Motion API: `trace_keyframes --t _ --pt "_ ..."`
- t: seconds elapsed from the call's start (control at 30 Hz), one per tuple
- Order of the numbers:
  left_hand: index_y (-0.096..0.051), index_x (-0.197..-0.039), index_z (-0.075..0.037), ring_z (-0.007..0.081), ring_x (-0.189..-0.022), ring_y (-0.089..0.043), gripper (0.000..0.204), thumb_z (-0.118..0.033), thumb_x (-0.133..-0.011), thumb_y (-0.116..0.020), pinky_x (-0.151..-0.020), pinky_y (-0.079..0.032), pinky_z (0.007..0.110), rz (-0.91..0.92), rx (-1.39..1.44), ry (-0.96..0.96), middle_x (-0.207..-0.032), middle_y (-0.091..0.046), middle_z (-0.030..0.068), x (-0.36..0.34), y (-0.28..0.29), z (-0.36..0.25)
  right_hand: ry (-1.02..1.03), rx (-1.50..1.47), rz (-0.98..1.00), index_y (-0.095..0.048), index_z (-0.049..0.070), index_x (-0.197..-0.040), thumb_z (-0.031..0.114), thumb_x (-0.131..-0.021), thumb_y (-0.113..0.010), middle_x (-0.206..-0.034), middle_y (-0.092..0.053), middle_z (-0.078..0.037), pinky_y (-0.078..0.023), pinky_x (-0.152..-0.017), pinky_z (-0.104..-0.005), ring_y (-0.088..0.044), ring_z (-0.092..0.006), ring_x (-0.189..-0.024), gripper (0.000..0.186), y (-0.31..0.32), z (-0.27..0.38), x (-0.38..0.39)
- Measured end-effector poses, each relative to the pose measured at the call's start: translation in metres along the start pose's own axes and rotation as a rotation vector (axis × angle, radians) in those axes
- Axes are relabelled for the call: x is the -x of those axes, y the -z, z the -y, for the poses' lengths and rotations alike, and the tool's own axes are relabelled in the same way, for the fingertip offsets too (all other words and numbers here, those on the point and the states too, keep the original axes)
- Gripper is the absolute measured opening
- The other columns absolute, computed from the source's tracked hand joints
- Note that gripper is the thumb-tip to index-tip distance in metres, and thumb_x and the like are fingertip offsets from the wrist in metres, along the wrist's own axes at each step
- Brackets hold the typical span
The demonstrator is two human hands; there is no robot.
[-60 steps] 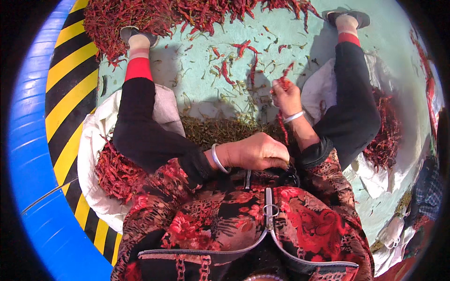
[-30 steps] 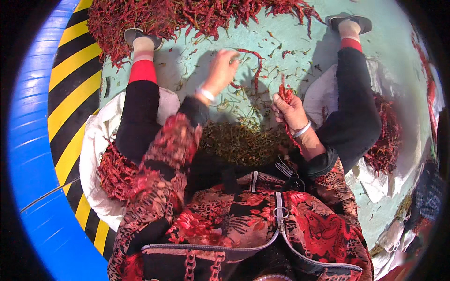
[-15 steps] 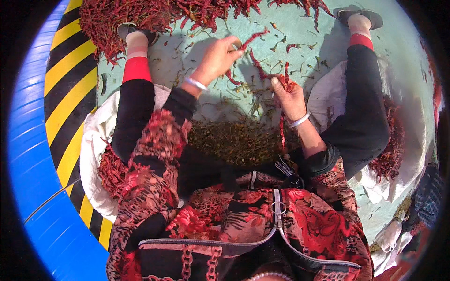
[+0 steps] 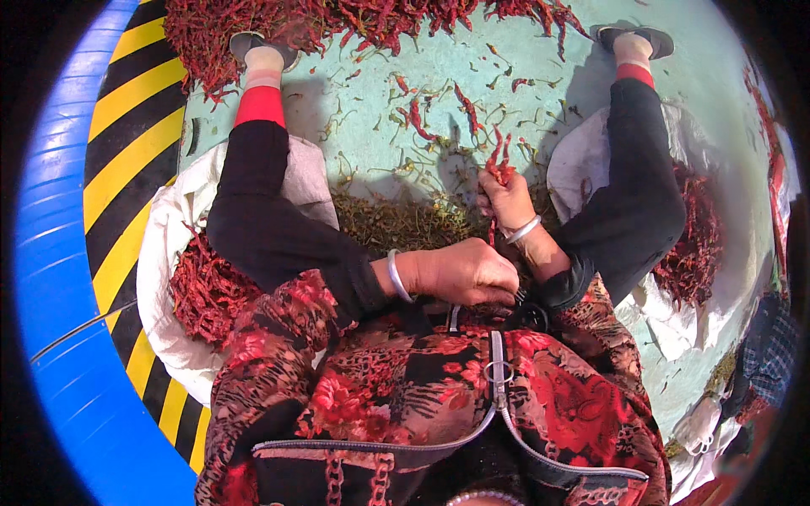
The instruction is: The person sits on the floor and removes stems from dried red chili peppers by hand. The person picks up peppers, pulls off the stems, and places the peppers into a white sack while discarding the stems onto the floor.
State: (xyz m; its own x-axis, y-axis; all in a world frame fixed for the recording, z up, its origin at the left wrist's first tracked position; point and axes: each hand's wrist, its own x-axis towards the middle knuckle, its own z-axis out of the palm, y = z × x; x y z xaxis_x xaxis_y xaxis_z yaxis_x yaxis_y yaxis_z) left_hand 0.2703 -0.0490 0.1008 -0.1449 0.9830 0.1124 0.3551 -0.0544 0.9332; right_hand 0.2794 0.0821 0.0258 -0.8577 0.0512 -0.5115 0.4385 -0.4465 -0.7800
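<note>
A small bunch of dried red chilies (image 4: pixel 499 158) sticks up out of my right hand (image 4: pixel 509 205), whose fingers are wrapped round it. Part of a chili also shows below those fingers. My left hand (image 4: pixel 474 271) is closed just below and to the left, close to my lap, with its knuckles up. Whatever its fingertips hold is hidden from view. Ahead of my hands, loose dried chilies (image 4: pixel 467 110) lie on the pale green floor (image 4: pixel 359 139) among scattered stems. A heap of brownish-green stems (image 4: pixel 405 226) lies between my legs.
A large pile of dried chilies (image 4: pixel 380 21) spreads at the far side. White sacks with chilies stand by both legs, one at left (image 4: pixel 160 278) and one at right (image 4: pixel 675 325). A yellow-and-black striped strip (image 4: pixel 135 110) and a blue surface (image 4: pixel 63 253) run along the left.
My left hand has come back from over the floor to beside my lap, below the right hand. A chili it held now seems to lie on the floor. The right hand has lowered slightly.
</note>
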Motion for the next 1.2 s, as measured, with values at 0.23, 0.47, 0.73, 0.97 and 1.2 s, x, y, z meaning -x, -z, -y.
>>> trace_keyframes --t 0.23,0.47,0.73,0.97,1.2 --pt "-0.060 -0.096 -0.010 0.0287 -0.083 -0.051 0.032 0.004 -0.068 -0.052 -0.069 -0.042 0.038 -0.536 -0.885 0.478 -0.086 -0.052 0.0093 0.058 0.121 0.090 0.147 -0.287 -0.056 -0.051 0.005 -0.075 0.014 -0.085 -0.053 -0.064 -0.051 -0.003 -0.034 -0.039 -0.0208 -0.046 -0.0102 -0.049 0.013 0.037 0.028 -0.014" --pt "-0.058 -0.100 -0.018 0.0240 -0.084 -0.051 0.030 -0.006 -0.072 -0.058 -0.069 -0.044 0.037 -0.153 -1.099 0.494 -0.083 -0.048 0.0054 0.034 0.171 0.154 0.044 -0.199 -0.033 -0.049 0.007 -0.074 0.022 -0.083 -0.058 -0.061 -0.049 -0.001 -0.034 -0.040 -0.0216 -0.047 -0.0095 -0.050 0.020 0.019 0.037 -0.023" --pt "-0.059 -0.087 -0.002 0.0142 -0.071 -0.053 0.013 -0.009 -0.077 -0.059 -0.065 -0.043 0.028 -0.542 -0.256 0.428 -0.078 -0.056 0.0047 0.033 0.135 0.102 0.116 -0.137 0.084 -0.056 0.002 -0.090 0.019 -0.086 -0.054 -0.066 -0.054 -0.003 -0.040 -0.047 -0.0229 -0.051 -0.0110 -0.055 0.017 0.008 0.027 -0.024" --pt "-0.057 -0.078 0.001 0.0069 -0.062 -0.050 0.013 -0.011 -0.081 -0.056 -0.056 -0.042 0.026 -0.582 0.051 0.591 -0.062 -0.056 0.0027 0.009 0.043 0.057 0.364 0.005 0.074 -0.058 0.003 -0.088 0.010 -0.080 -0.061 -0.072 -0.055 0.003 -0.040 -0.056 -0.0201 -0.047 -0.0041 -0.062 0.011 -0.009 0.029 -0.005" --pt "-0.057 -0.090 -0.001 0.0204 -0.076 -0.058 0.013 -0.009 -0.080 -0.055 -0.069 -0.046 0.032 0.174 0.059 -0.030 -0.080 -0.060 0.0097 -0.013 0.024 0.004 0.179 -0.111 -0.045 -0.052 0.005 -0.084 0.007 -0.084 -0.052 -0.066 -0.050 -0.001 -0.029 -0.039 -0.0198 -0.040 -0.0063 -0.047 0.002 0.024 0.026 -0.034"
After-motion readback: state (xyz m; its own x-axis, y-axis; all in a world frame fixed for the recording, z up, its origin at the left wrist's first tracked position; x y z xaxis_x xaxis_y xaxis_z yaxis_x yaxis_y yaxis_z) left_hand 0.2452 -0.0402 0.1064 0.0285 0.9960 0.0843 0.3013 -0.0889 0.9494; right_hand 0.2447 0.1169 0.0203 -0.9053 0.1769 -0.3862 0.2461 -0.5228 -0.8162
